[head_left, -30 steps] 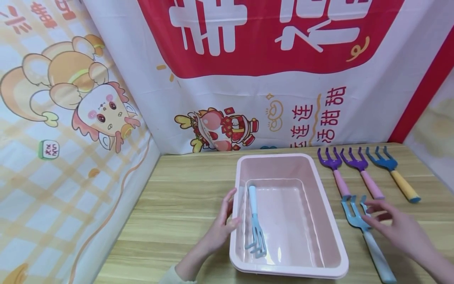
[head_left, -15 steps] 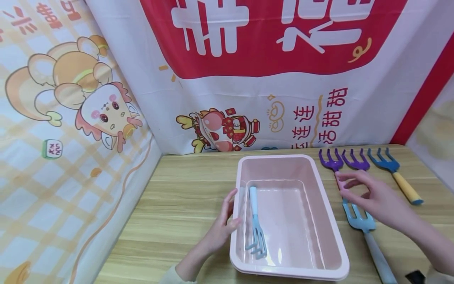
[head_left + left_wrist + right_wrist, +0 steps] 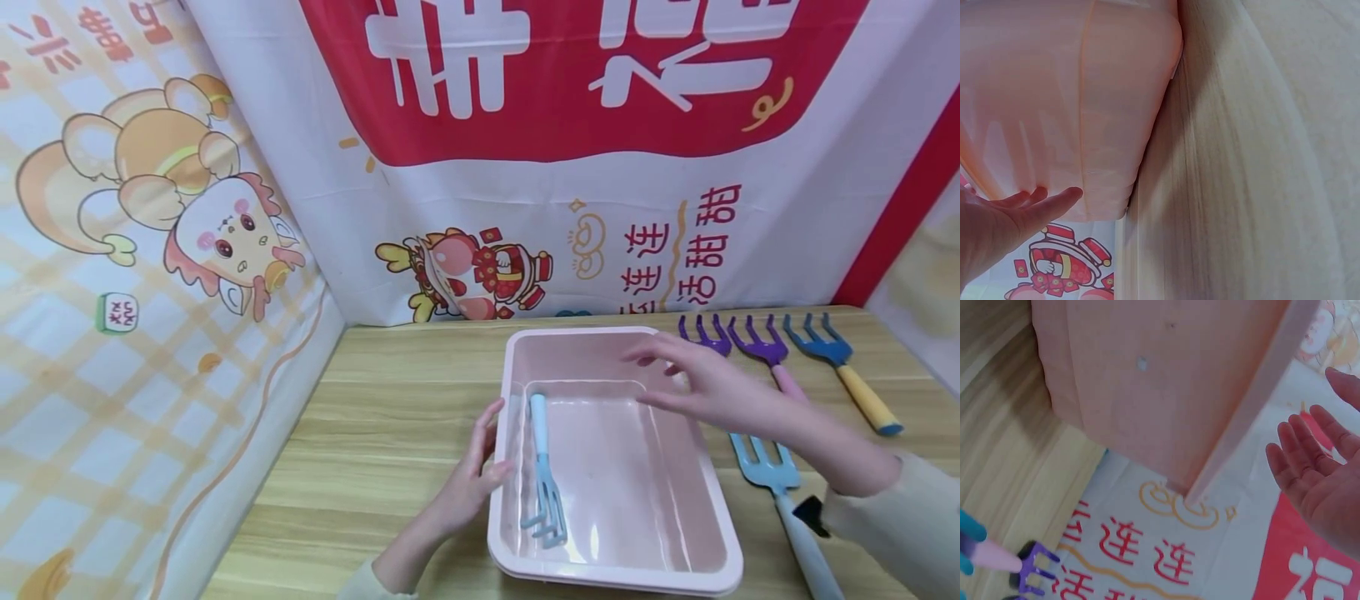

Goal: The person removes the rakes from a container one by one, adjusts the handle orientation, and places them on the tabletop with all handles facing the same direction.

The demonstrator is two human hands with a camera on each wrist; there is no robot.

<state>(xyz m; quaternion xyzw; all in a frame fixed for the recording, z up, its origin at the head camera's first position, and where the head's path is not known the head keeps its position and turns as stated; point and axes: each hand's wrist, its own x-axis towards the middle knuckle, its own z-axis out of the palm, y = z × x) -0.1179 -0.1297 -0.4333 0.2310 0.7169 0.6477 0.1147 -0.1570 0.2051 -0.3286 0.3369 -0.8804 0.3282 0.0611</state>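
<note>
My left hand (image 3: 467, 479) rests against the left side of a pale pink plastic tub (image 3: 693, 475), its fingertips at the rim. In the left wrist view, the straight fingers (image 3: 1054, 205) touch the tub's outer wall. Inside the tub, along its left side, lies a light blue hand rake (image 3: 542, 467) with bent tines. My right hand (image 3: 701, 383) hovers over the tub's far right corner, holding nothing. The right wrist view shows its fingers spread loosely beside the tub wall (image 3: 1160, 381). My right forearm hides part of the garden forks on the right.
Right of the tub lie two purple forks (image 3: 765, 343) with pink handles, a blue fork (image 3: 828, 346) with a yellow handle, and a light blue fork (image 3: 768, 467) nearer me. Printed cloth (image 3: 450, 208) hangs behind the wooden table (image 3: 375, 400) and along its left side.
My right hand has moved from over the light blue fork, up past the pink handles, then left over the tub. The left hand and the hand rake stay in place.
</note>
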